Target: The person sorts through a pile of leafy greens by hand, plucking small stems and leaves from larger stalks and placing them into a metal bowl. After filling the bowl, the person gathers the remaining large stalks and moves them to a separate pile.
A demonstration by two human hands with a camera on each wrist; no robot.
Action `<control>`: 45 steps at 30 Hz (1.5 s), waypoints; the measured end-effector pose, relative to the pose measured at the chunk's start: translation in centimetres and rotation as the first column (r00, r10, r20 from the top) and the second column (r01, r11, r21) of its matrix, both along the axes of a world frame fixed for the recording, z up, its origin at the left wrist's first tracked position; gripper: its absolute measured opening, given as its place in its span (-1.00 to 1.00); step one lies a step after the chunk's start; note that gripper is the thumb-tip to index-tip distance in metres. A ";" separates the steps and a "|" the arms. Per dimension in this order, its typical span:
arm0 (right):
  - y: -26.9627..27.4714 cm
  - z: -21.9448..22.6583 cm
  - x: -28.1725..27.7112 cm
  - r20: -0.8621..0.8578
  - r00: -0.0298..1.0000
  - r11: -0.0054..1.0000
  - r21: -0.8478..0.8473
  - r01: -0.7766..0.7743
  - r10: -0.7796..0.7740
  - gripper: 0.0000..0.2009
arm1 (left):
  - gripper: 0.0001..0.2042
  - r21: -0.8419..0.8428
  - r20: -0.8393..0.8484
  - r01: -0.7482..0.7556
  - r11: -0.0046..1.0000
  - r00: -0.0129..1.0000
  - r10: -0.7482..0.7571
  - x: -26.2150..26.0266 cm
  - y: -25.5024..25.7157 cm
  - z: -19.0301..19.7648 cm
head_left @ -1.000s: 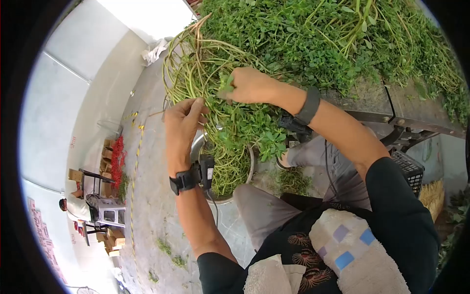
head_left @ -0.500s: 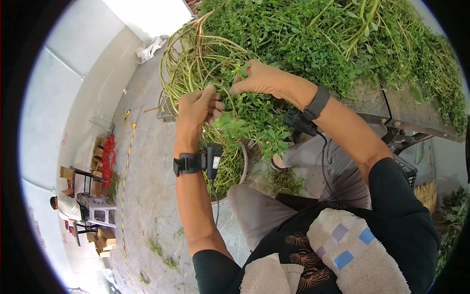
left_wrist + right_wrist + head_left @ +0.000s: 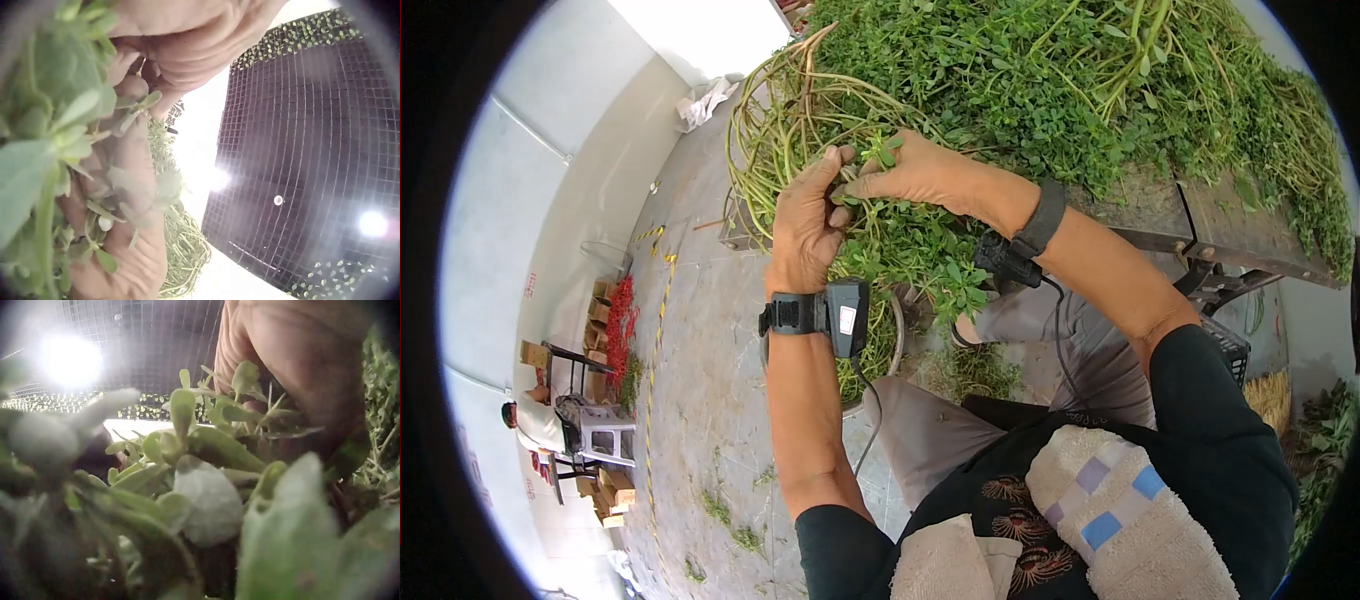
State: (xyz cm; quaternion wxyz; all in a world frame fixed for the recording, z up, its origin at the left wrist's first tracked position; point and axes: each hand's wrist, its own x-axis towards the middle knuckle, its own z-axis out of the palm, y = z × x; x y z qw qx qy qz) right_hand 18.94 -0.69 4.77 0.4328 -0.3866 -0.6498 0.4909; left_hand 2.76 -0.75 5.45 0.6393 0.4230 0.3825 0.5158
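Note:
In the head view, my left hand [image 3: 808,215] and right hand [image 3: 920,170] meet over a bundle of leafy green stems [image 3: 890,240] at the bench edge. My right thumb and fingers pinch a small leafy sprig [image 3: 880,150] that looks like purslane. Curled left fingers grip the stems just beside the right fingertips. Blurred leaves [image 3: 69,112] partly cover fingers in the left wrist view. Fleshy rounded leaves [image 3: 187,444] fill the right wrist view beneath the hand. Long bare stems [image 3: 780,150] arch out to the left of both hands.
A large heap of greens [image 3: 1040,90] covers the bench [image 3: 1140,215]. Below my left forearm stands a round tub [image 3: 900,345] holding stems. Scraps [image 3: 730,515] lie on the floor. Far left, a person [image 3: 540,425] sits by a stool [image 3: 608,437] and cardboard boxes.
My left hand has moved up and right to meet the right hand, which has shifted a little since half a second ago. A blurred green piece beneath the left hand then no longer shows.

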 end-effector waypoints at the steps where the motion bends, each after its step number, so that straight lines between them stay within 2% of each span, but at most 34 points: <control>1: -0.2 0.0 -0.1 -0.080 0.996 1.000 0.004 -0.027 0.027 -0.66 | -0.73 0.003 0.021 -0.009 1.000 1.000 0.009 0.0 -0.1 -0.1; 5: -0.5 0.9 0.2 -0.050 0.998 0.997 -0.063 -0.046 0.042 -0.64 | -0.74 0.004 0.017 -0.043 0.999 0.999 0.043 0.0 -0.4 -0.2; 7: 0.5 0.2 -0.5 -0.122 0.992 0.998 0.053 -0.040 0.046 -0.62 | -0.74 0.005 0.028 -0.054 0.999 0.998 0.053 0.0 0.0 -1.0; 8: 0.7 -0.2 -0.3 -0.122 0.992 0.998 0.053 -0.038 0.044 -0.62 | -0.74 0.007 0.038 -0.062 0.998 0.997 0.062 0.0 0.3 -1.3; 10: -0.9 1.0 -0.1 0.015 0.993 0.988 0.098 0.116 -0.118 -0.68 | -0.75 0.020 0.045 -0.047 0.999 0.998 0.046 -0.1 -0.2 -1.0; 11: -0.7 1.3 0.1 0.016 0.993 0.989 0.096 0.115 -0.117 -0.68 | -0.75 0.032 0.052 -0.035 0.999 0.998 0.033 -0.2 -0.4 -0.9; 12: -0.4 1.6 0.3 0.258 0.951 0.965 0.236 0.112 -0.173 -0.68 | -0.75 0.029 0.053 -0.037 0.999 0.998 0.035 -0.5 -0.3 -1.2; 13: -0.3 1.7 0.6 0.471 0.845 0.928 0.366 0.073 -0.253 -0.65 | -0.76 0.031 0.106 -0.026 0.999 0.994 0.022 -0.7 -0.1 -1.5; 14: -0.5 1.7 0.7 0.472 0.845 0.928 0.364 0.074 -0.253 -0.65 | -0.77 0.034 0.160 -0.013 0.999 0.987 0.008 -0.9 0.2 -1.7; 16: -1.1 1.9 0.8 0.316 0.923 0.950 0.285 0.129 -0.220 -0.72 | -0.78 0.029 0.196 -0.052 0.998 0.979 0.045 -1.4 0.2 -1.4; 17: -1.3 2.3 1.0 0.319 0.922 0.949 0.290 0.125 -0.219 -0.72 | -0.79 0.025 0.236 -0.098 0.995 0.968 0.089 -1.6 0.2 -1.3; 18: -1.6 2.5 1.1 0.128 0.987 0.988 0.129 0.085 -0.102 -0.75 | -0.79 0.024 0.239 -0.104 0.994 0.966 0.096 -1.7 0.0 -1.1; 19: -1.9 2.5 1.2 -0.090 0.996 0.999 -0.028 0.015 -0.017 -0.78 | -0.80 0.004 0.234 -0.088 0.996 0.969 0.084 -1.7 -0.1 -0.9; 22: -0.9 0.5 0.3 -0.063 0.998 1.000 -0.022 0.008 -0.010 -0.85 | -0.80 -0.036 0.252 -0.032 0.999 0.967 0.040 -1.1 -0.2 -0.5; 23: -0.4 -0.1 0.5 0.046 0.999 0.993 -0.118 -0.010 0.015 -0.82 | -0.80 -0.063 0.277 -0.004 0.998 0.961 0.021 -1.0 -0.2 -0.4; 24: -0.8 0.1 0.4 0.047 0.999 0.993 -0.117 -0.011 0.017 -0.82 | -0.80 -0.063 0.278 -0.005 0.998 0.960 0.022 -0.9 -0.4 -0.3; 26: -1.6 0.1 0.0 -0.034 0.999 0.980 -0.198 -0.012 0.006 -0.79 | -0.78 0.003 0.260 0.027 1.000 0.965 -0.027 -0.9 -0.9 -0.3; 28: -2.2 1.0 -0.1 -0.040 0.999 0.979 -0.202 -0.012 0.004 -0.78 | -0.77 -0.018 0.298 0.021 1.000 0.955 -0.015 -1.3 -0.4 -0.4; 30: -3.1 2.3 0.6 -0.160 0.986 0.905 -0.412 -0.103 0.039 -0.73 | -0.77 -0.039 0.336 0.022 0.999 0.942 -0.008 -1.4 -0.3 -0.6; 32: -2.8 1.8 0.5 -0.185 0.980 0.919 -0.371 -0.133 0.067 -0.76 | -0.77 0.000 0.322 0.044 0.999 0.946 -0.041 -1.6 -0.3 -0.7; 34: -1.6 0.2 0.1 0.026 0.998 0.985 -0.164 -0.054 0.059 -0.78 | -0.78 0.003 0.345 0.074 0.997 0.936 -0.070 -1.8 -0.2 -1.0; 35: -1.1 -0.1 0.5 0.035 0.988 0.976 -0.160 -0.146 0.154 -0.81 | -0.79 0.009 0.369 0.104 0.995 0.924 -0.100 -1.9 0.0 -1.2; 36: -0.9 -0.1 0.5 0.035 0.988 0.976 -0.162 -0.145 0.152 -0.81 | -0.80 0.018 0.392 0.133 0.991 0.911 -0.129 -1.7 -0.2 -1.0; 37: -0.6 0.0 0.2 -0.005 0.999 0.990 -0.134 -0.041 0.041 -0.81 | -0.83 -0.031 0.344 0.054 0.998 0.938 -0.041 -0.9 -1.0 -0.4; 38: -0.3 0.0 -0.2 -0.048 0.996 0.992 -0.109 0.064 -0.070 -0.81 | -0.83 -0.031 0.344 0.054 0.998 0.938 -0.040 -1.4 -0.8 -0.7; 39: -0.8 1.6 -0.4 -0.231 0.923 0.903 -0.376 0.207 -0.308 -0.85 | -0.84 0.015 0.432 0.140 0.990 0.892 -0.133 -2.3 -0.3 -1.3; 40: 0.1 1.8 1.5 -0.487 0.857 0.918 -0.395 -0.043 -0.170 -0.85 | -0.84 0.066 0.511 0.220 0.973 0.830 -0.223 -2.7 -0.3 -1.2; 41: 0.8 1.6 3.0 -0.631 0.769 0.939 -0.315 -0.135 -0.101 -0.83 | -0.80 -0.001 0.411 0.128 0.992 0.904 -0.117 -3.5 -0.5 -0.9; 42: 0.5 2.2 3.3 -0.754 0.657 0.951 -0.220 -0.216 -0.025 -0.81 | -0.80 0.001 0.410 0.122 0.992 0.905 -0.112 -4.1 -0.6 -0.7; 43: 0.1 2.5 3.2 -0.754 0.656 0.949 -0.222 -0.222 -0.023 -0.81 | -0.80 -0.008 0.254 0.073 0.997 0.965 -0.068 -4.7 -0.7 -0.6; 44: -0.5 2.9 3.4 -0.649 0.757 0.960 -0.249 -0.125 -0.070 -0.80 | -0.80 -0.007 0.091 0.024 1.000 0.996 -0.024 -5.1 -0.8 -0.6; 45: -1.4 3.5 3.2 -0.530 0.839 0.966 -0.258 -0.021 -0.123 -0.77 | -0.77 -0.006 0.000 -0.028 1.000 1.000 0.028 -5.0 -0.9 -0.7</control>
